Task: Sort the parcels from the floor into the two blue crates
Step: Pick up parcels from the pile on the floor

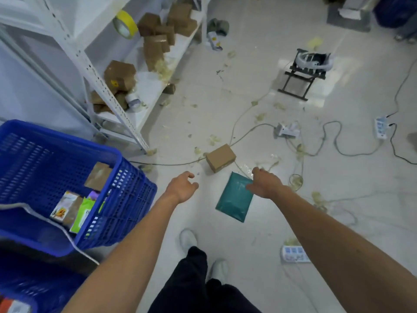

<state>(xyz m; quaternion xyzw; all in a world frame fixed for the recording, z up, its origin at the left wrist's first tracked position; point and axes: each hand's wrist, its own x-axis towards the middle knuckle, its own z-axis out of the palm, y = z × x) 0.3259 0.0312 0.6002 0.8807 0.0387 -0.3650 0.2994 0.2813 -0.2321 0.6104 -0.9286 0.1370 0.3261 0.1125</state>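
Note:
A brown cardboard box (220,157) and a teal plastic mailer (233,198) lie on the white floor ahead of me. My right hand (264,182) hovers over the mailer's upper right corner, fingers apart, holding nothing. My left hand (182,185) hangs open left of the mailer and below the box, also with nothing in it. A blue crate (133,195) stands at the left with a brown box and several packets inside. The rim of a second blue crate (24,288) shows at the bottom left corner.
A white metal shelf rack (117,102) with brown boxes and tape rolls stands at the left rear. Cables, power strips (294,256) and scraps of tape litter the floor. A black stand (302,73) sits further back. My feet (188,239) are just below the mailer.

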